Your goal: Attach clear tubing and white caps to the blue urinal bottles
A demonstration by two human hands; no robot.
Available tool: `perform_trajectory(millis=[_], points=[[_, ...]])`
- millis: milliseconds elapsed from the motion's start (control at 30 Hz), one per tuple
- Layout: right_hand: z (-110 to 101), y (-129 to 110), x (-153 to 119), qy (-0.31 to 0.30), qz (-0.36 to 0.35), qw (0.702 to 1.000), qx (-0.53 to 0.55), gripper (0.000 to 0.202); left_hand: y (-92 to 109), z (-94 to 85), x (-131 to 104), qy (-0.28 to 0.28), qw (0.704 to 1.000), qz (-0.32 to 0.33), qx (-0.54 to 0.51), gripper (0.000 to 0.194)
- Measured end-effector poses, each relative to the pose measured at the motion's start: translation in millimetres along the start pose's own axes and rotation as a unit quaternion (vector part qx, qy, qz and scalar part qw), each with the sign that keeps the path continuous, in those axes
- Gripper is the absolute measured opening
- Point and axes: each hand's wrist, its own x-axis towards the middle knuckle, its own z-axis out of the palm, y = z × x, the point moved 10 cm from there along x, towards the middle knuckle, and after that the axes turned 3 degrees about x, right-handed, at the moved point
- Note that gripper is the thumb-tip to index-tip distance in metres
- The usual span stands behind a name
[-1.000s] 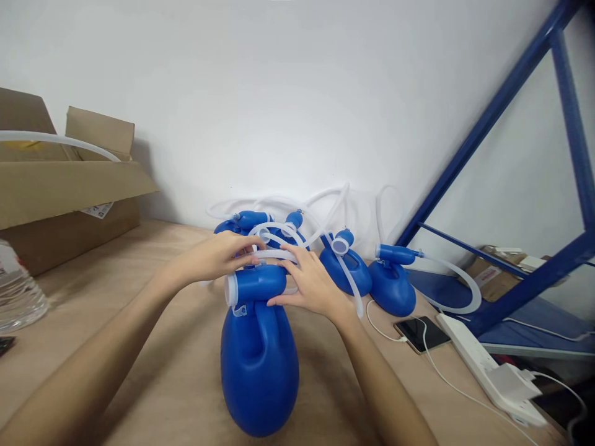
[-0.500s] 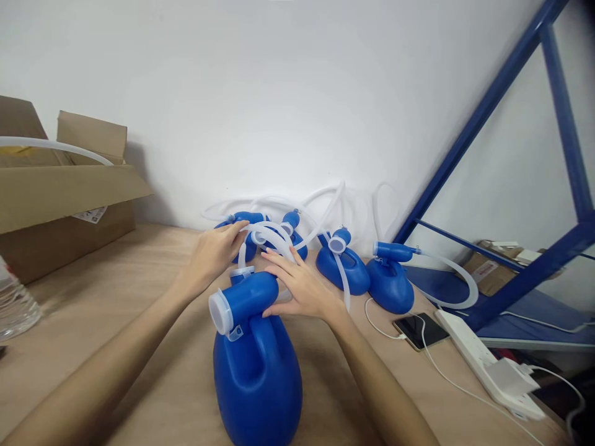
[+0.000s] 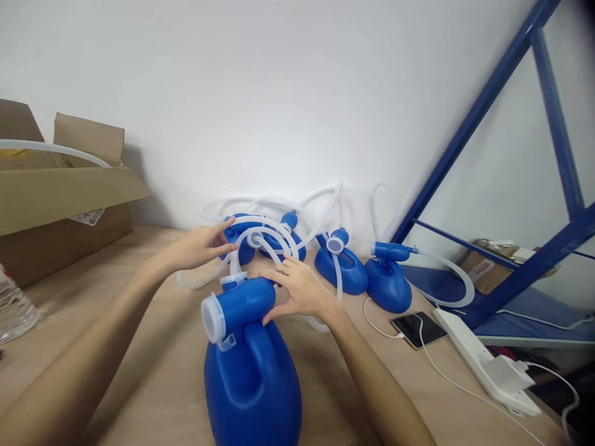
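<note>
We'd say dorm room, tbh, though we can't be sure. That blue metal frame looks bunk-style to us, and there's a phone lying beside a power strip.

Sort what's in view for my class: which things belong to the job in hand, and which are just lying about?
Job in hand:
- front blue jug, right hand at its neck
- clear tubing by the left hand
- probably the matching jug behind

Apparently lying about:
- phone
- power strip
- clear plastic bottle
</note>
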Motion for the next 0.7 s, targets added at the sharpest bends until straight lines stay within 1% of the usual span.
perform_trajectory(millis=[33, 100, 167, 200, 267, 333, 367, 433, 533, 600, 700], points=[[2, 8, -1, 0.004, 0.021, 1.0, -0.015, 0.086, 12, -6.1, -6, -0.01, 1.0, 0.015, -0.017, 0.088], [5, 26, -4, 0.011, 0.065, 0.997, -0.032, 0.091, 36, -14.0, -19, -0.038, 0.998, 0.036, -0.035, 0.08], [8, 39, -6, 0.012, 0.09, 0.995, -0.029, 0.092, 54, -11.5, -28, -0.09, 0.994, 0.056, -0.042, 0.069], [9, 43, -7, 0.011, 0.095, 0.995, -0.025, 0.092, 60, -8.0, -31, -0.116, 0.99, 0.065, -0.046, 0.064], [9, 47, -8, 0.008, 0.099, 0.995, -0.019, 0.091, 62, -1.2, -32, -0.152, 0.983, 0.077, -0.068, 0.057], [6, 50, -10, 0.006, 0.108, 0.994, -0.019, 0.088, 58, 3.8, -29, -0.17, 0.975, 0.079, -0.117, 0.053], [4, 51, -10, 0.005, 0.114, 0.993, -0.019, 0.085, 54, 5.9, -27, -0.174, 0.971, 0.079, -0.143, 0.054], [2, 55, -11, -0.003, 0.124, 0.992, -0.014, 0.08, 49, 8.7, -23, -0.17, 0.966, 0.079, -0.177, 0.057], [-2, 62, -14, -0.013, 0.139, 0.99, -0.007, 0.078, 46, 10.4, -15, -0.124, 0.971, 0.08, -0.186, 0.051], [-5, 67, -17, -0.018, 0.145, 0.989, -0.012, 0.078, 49, 13.6, -11, -0.091, 0.973, 0.091, -0.19, 0.049], [-11, 72, -22, -0.021, 0.145, 0.988, -0.037, 0.081, 58, 21.2, -7, -0.054, 0.973, 0.131, -0.18, 0.048]])
